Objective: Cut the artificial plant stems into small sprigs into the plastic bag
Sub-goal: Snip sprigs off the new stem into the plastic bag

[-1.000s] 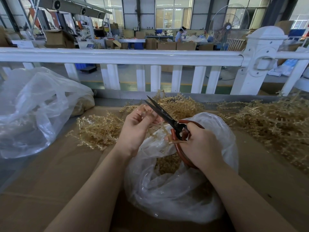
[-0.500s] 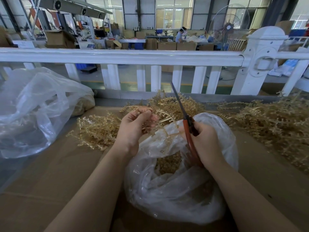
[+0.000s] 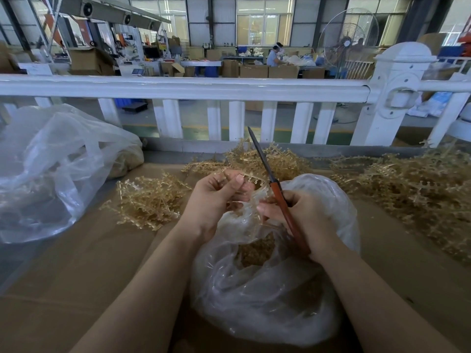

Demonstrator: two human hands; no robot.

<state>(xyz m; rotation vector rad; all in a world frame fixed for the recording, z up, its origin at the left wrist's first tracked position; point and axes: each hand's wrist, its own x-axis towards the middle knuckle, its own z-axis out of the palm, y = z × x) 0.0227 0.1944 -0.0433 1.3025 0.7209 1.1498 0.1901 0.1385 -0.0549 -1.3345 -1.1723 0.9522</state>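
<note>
My left hand [image 3: 215, 200] pinches a tan plastic plant stem [image 3: 251, 197] over the mouth of the clear plastic bag [image 3: 267, 289]. My right hand [image 3: 303, 217] grips the red-handled scissors [image 3: 277, 192], blades closed and pointing up and away, and its fingertips also touch the stem. Cut sprigs [image 3: 254, 253] lie inside the bag. Both hands meet just above the bag's opening.
Piles of uncut tan stems lie on the cardboard-covered table: one left [image 3: 150, 202], one behind the hands [image 3: 277, 161], a large one right [image 3: 413, 189]. A second clear bag [image 3: 51, 169] sits far left. A white railing [image 3: 183, 90] runs along the far edge.
The scissors swung from open and pointing left to closed and upright. My right hand moved in toward my left and now touches the stem.
</note>
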